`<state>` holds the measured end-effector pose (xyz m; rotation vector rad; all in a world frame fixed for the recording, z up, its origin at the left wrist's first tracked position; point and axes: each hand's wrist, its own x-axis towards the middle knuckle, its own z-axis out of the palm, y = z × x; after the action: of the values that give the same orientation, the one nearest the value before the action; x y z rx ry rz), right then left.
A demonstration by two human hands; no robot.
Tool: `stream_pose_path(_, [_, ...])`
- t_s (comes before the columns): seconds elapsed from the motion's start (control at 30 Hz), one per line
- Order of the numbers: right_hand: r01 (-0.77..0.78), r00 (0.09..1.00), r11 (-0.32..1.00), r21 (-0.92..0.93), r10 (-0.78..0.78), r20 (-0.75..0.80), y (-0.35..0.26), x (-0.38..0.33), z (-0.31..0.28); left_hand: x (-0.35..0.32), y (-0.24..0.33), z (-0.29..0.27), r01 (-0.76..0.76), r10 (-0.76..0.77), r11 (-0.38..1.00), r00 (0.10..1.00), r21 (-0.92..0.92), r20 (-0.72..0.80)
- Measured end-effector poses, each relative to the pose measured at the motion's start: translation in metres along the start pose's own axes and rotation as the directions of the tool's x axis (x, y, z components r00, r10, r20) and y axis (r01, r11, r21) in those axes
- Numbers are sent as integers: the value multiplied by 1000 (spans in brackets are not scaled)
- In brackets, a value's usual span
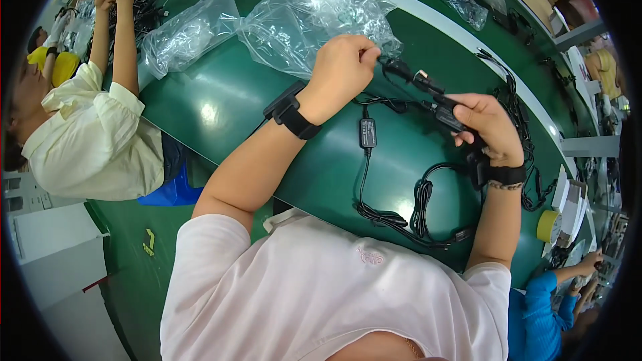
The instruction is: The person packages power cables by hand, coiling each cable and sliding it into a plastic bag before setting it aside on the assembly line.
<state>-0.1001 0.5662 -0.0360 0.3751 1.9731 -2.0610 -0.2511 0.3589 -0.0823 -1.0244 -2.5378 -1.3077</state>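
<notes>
In my right hand (493,126) is a black cable with a small rectangular in-line box (447,117), the fingers wrapped round it. My left hand (342,70) is closed in a pinch, and the black cable's thin end (396,67) runs up to its fingertips. A metal-tipped connector shows on the bunch between my hands. On the green table below lies another black cable (364,174) with a labelled in-line box (368,132) and tied coils (421,204). Dark straps with small devices sit on both my wrists.
Large clear plastic bags (311,17) lie beyond my left hand. More black cables (518,107) run along the right of the green table (314,160). A yellow tape roll (548,226) stands by a white box at the right. A person in a pale shirt (93,134) works at my left.
</notes>
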Motion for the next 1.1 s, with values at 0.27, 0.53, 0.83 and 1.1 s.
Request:
stream_pose_path(0.27, [-67,990,996,50,72,-120,15,13,-6,-5,20,-10,-191,185,981,967,-21,-173])
stream_pose_path(0.53, [33,991,992,124,-17,-132,3,15,21,-8,19,-3,-421,422,906,892,40,-161])
stream_pose_path(0.83, [263,533,124,-957,-845,37,21,15,49,-11,39,-20,149,-227,647,974,-748,-2])
stream_pose_path(1.1, [197,479,-209,-958,-832,280,19,13,63,-15,42,-15,83,-157,847,983,-525,-98])
